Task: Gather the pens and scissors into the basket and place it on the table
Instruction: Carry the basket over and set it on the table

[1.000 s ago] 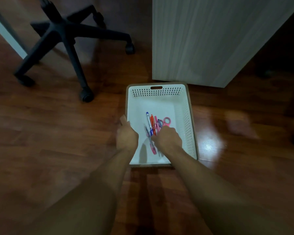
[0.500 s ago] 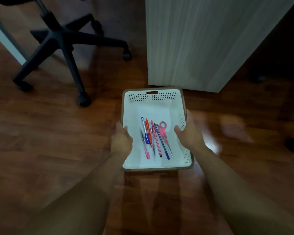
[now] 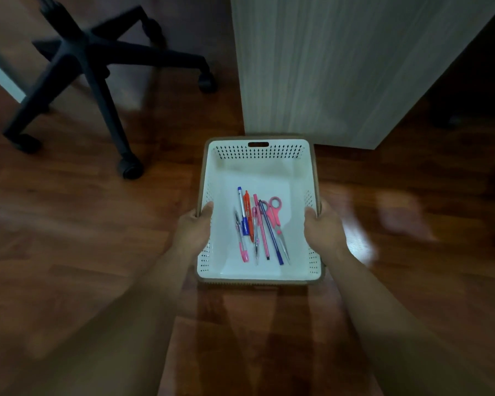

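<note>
A white perforated basket [image 3: 259, 155] with a brown rim is in the middle of the view, over the wooden floor. Inside it lie several pens [image 3: 245, 217] in blue, orange and pink, side by side, and pink-handled scissors [image 3: 276, 217] to their right. My left hand [image 3: 193, 228] grips the basket's left rim, thumb inside. My right hand [image 3: 323, 227] grips the right rim the same way. Whether the basket touches the floor I cannot tell.
A pale wood-grain panel [image 3: 340, 67], like the side of a desk, stands just behind the basket. A black office chair base [image 3: 86, 61] with castors is at the upper left. Dark wooden floor [image 3: 69, 224] spreads all around.
My right hand left the pens inside the basket and moved out to its right rim. Both hands now hold the basket, which looks larger and nearer in view.
</note>
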Available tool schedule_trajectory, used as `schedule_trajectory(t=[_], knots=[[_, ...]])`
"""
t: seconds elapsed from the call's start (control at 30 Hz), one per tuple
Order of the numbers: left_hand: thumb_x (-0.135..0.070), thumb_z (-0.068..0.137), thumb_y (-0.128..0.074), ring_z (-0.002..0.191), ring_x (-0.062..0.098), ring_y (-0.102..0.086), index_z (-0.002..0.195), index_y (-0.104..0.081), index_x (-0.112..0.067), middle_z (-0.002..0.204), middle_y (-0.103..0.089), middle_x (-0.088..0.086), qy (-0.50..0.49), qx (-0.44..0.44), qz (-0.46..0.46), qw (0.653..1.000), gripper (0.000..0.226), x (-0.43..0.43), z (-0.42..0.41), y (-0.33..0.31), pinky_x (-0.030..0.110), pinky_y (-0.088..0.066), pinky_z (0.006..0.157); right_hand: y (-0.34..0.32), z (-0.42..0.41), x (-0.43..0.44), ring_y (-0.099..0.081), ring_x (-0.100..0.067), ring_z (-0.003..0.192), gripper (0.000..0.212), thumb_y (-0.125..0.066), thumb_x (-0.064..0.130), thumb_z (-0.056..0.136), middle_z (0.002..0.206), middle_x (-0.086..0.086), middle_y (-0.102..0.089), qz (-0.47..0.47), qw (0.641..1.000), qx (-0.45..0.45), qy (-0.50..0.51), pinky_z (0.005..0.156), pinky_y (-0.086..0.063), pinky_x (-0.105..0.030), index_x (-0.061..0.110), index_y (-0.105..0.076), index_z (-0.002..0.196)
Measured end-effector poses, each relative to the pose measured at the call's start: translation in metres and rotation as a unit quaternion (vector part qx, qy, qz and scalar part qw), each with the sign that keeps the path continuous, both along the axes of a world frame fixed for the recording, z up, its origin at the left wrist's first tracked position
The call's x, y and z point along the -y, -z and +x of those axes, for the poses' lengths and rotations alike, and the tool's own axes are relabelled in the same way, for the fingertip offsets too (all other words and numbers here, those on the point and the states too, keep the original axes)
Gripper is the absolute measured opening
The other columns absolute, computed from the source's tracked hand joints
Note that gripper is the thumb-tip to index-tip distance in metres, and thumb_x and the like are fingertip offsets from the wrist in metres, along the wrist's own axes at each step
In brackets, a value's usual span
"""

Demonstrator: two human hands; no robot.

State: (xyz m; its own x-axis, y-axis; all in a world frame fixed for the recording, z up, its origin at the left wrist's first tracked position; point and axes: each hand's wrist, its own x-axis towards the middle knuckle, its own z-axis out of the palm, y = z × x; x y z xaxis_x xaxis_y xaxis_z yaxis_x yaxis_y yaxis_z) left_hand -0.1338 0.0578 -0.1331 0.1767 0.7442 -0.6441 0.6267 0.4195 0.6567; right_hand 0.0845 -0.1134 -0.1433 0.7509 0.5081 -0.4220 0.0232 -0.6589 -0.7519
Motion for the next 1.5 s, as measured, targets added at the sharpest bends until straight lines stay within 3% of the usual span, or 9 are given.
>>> schedule_trajectory(t=[0.13, 0.23, 0.37, 0.53, 0.77, 0.97, 1.07, 1.23, 1.5], knots=[[-0.067, 0.097, -0.06, 0.08, 0.023, -0.071, 0.1, -0.075, -0.024, 0.109, -0.08, 0.019, 0.018, -0.019, 0.017, 1.0, 0.047, -0.013, 0.009, 0.008, 0.032, -0.055, 0.064, 0.007, 0.005, -0.004, -0.067, -0.02, 0.102, 0.035, -0.044, 0.029, 0.11, 0.108, 0.016, -0.068, -0.017, 1.0, 0.023, 0.011, 0.092, -0.056, -0.037, 0.031, -0.062, 0.139], [-0.056, 0.098, -0.065, 0.085, 0.019, -0.075, 0.107, -0.078, -0.024, 0.104, -0.083, 0.007, 0.004, -0.001, 0.0, 1.0, 0.035, -0.016, 0.011, 0.012, 0.035, -0.064, 0.072, 0.006, 0.005, -0.005, -0.066, -0.017, 0.097, 0.033, -0.044, 0.029, 0.111, 0.094, 0.024, -0.064, -0.024, 0.999, 0.016, 0.017, 0.085, -0.051, -0.032, 0.032, -0.064, 0.137], [-0.026, 0.1, -0.065, 0.105, 0.031, -0.08, 0.133, -0.075, -0.015, 0.118, -0.082, 0.006, -0.019, 0.023, -0.058, 0.998, 0.036, -0.006, 0.0, -0.005, 0.052, -0.063, 0.1, -0.02, -0.006, 0.01, -0.07, -0.021, 0.101, 0.037, -0.043, 0.034, 0.112, 0.115, 0.01, -0.072, -0.05, 0.999, -0.011, 0.008, 0.087, -0.054, -0.033, 0.031, -0.06, 0.144], [-0.02, 0.098, -0.062, 0.086, 0.023, -0.086, 0.117, -0.077, -0.023, 0.104, -0.087, 0.0, -0.013, 0.011, -0.111, 0.994, 0.024, 0.019, -0.036, -0.063, 0.039, -0.067, 0.077, -0.091, -0.036, 0.038, -0.068, -0.018, 0.109, 0.042, -0.042, 0.034, 0.114, 0.122, 0.011, -0.07, -0.061, 0.997, -0.03, -0.027, 0.099, -0.055, -0.037, 0.031, -0.054, 0.154], [-0.023, 0.097, -0.061, 0.093, 0.024, -0.084, 0.105, -0.078, -0.031, 0.106, -0.085, -0.005, 0.007, -0.02, -0.096, 0.995, 0.02, 0.036, -0.053, -0.295, 0.045, -0.068, 0.086, -0.317, -0.062, 0.062, -0.07, -0.036, 0.127, 0.045, -0.045, 0.031, 0.112, 0.142, -0.003, -0.073, -0.08, 0.995, -0.056, 0.007, 0.106, -0.054, -0.043, 0.033, -0.053, 0.156], [-0.028, 0.099, -0.057, 0.083, 0.012, -0.083, 0.102, -0.077, -0.039, 0.104, -0.085, -0.014, 0.043, -0.021, -0.091, 0.995, 0.023, 0.045, -0.065, -0.561, 0.024, -0.063, 0.062, -0.575, -0.082, 0.078, -0.068, -0.035, 0.131, 0.049, -0.045, 0.033, 0.112, 0.145, -0.002, -0.071, -0.088, 0.994, -0.054, 0.021, 0.109, -0.053, -0.045, 0.036, -0.049, 0.161], [-0.029, 0.101, -0.056, 0.092, 0.019, -0.081, 0.106, -0.074, -0.037, 0.11, -0.082, -0.006, 0.062, -0.016, -0.085, 0.994, 0.021, 0.048, -0.071, -0.674, 0.029, -0.061, 0.066, -0.685, -0.091, 0.082, -0.07, -0.036, 0.129, 0.046, -0.045, 0.032, 0.113, 0.142, -0.003, -0.073, -0.091, 0.995, -0.044, 0.016, 0.107, -0.055, -0.045, 0.032, -0.055, 0.157], [-0.02, 0.104, -0.054, 0.102, 0.03, -0.077, 0.134, -0.072, -0.02, 0.119, -0.078, 0.007, 0.093, 0.016, -0.056, 0.994, 0.035, 0.045, -0.083, -0.807, 0.042, -0.063, 0.088, -0.826, -0.111, 0.079, -0.068, -0.037, 0.128, 0.045, -0.043, 0.031, 0.114, 0.142, -0.01, -0.071, -0.088, 0.995, -0.038, 0.026, 0.108, -0.053, -0.046, 0.026, -0.052, 0.158], [-0.022, 0.105, -0.054, 0.099, 0.026, -0.077, 0.131, -0.071, -0.024, 0.109, -0.079, 0.001, 0.129, 0.057, -0.036, 0.989, 0.032, 0.006, -0.078, -0.878, 0.04, -0.065, 0.081, -0.902, -0.123, 0.056, -0.07, -0.034, 0.126, 0.043, -0.046, 0.026, 0.113, 0.142, -0.008, -0.071, -0.046, 0.997, -0.02, 0.062, 0.109, -0.056, -0.056, 0.025, -0.057, 0.154]])
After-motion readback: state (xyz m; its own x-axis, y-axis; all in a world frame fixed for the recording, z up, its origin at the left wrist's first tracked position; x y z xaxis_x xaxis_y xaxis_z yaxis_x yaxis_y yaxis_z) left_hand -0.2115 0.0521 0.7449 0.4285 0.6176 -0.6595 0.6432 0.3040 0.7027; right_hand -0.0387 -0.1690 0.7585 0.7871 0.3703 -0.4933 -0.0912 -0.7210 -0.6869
